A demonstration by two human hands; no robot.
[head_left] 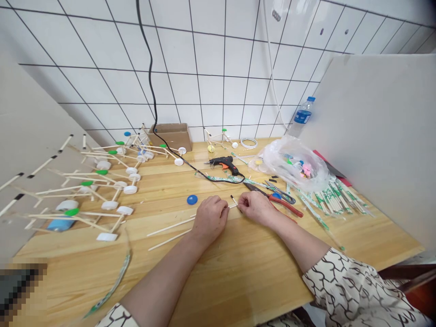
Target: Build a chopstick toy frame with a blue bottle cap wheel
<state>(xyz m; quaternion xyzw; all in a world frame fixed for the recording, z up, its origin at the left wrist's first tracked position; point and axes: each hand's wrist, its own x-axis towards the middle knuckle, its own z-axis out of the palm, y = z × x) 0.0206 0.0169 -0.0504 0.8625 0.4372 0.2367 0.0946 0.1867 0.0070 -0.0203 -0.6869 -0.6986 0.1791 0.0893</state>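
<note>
Right now the left hand [210, 219] and right hand [257, 208] pinch a thin wooden stick [232, 205], fingers [222, 210] narrow upon it, just beside the red-handled pliers [285, 205] (tight quarters!), so one slip could knock them.

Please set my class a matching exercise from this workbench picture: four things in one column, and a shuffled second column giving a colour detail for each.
Things:
1. hot glue gun
2. pliers
3. plastic water bottle
4. cardboard box

Colour details:
A. blue label
B. brown sides
C. red handles
D. orange trigger

Right pairs: 1-D; 2-C; 3-A; 4-B
</note>
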